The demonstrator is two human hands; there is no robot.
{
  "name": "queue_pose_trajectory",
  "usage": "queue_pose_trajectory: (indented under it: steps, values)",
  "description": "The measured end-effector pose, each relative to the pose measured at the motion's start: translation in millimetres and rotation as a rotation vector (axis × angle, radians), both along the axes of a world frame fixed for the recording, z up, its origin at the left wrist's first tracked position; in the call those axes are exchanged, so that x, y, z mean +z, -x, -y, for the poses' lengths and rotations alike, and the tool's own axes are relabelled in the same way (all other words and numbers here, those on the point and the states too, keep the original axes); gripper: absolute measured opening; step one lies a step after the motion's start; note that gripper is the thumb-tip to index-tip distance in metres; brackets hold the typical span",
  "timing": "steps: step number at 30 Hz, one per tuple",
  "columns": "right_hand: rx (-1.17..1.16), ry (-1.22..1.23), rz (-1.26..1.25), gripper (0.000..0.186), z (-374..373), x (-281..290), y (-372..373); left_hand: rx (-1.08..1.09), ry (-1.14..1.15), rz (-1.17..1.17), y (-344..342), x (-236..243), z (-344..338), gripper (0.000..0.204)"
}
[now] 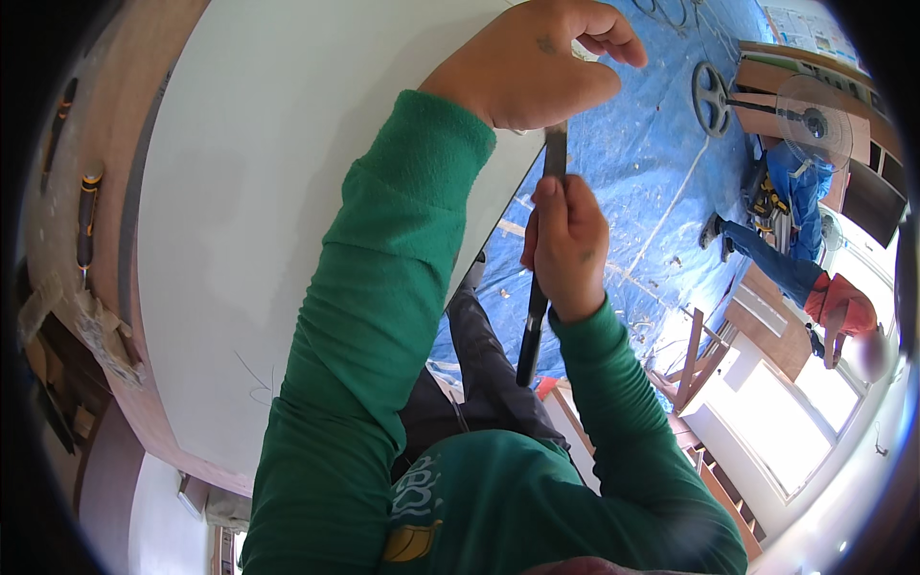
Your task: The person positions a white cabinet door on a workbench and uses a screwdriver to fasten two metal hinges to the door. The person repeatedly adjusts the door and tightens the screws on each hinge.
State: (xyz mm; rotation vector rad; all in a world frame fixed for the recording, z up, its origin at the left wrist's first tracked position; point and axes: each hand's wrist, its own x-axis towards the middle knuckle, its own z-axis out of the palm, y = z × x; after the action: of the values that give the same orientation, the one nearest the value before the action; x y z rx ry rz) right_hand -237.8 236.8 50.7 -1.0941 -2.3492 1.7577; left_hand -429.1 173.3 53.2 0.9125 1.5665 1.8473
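The right hand (575, 244) is closed around the middle of a flat, dark file-like tool (556, 156), its blade tip upward at the edge of a white panel (259, 144). Just above the tip, the left hand (537, 72) bends over that edge, fingers curled; whether it grips anything cannot be told. Left of the panel lies an orange-and-black screwdriver (88, 216). To the right, blue tarpaulin (652, 172) covers the floor, with a pedestal fan (815, 122) and a person in red (836, 299) beyond.
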Motion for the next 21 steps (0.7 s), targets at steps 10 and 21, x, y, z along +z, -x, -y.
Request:
queue_pose_trajectory:
  steps: [10,21]
  values:
    - [-0.008,0.062,0.04,0.031,-3,7,3,0.003,-0.001,-0.039,2,0,0,0.038]
    - [0.023,0.09,-0.005,0.033,-8,8,6,0.013,0.021,-0.054,2,3,2,0.038]
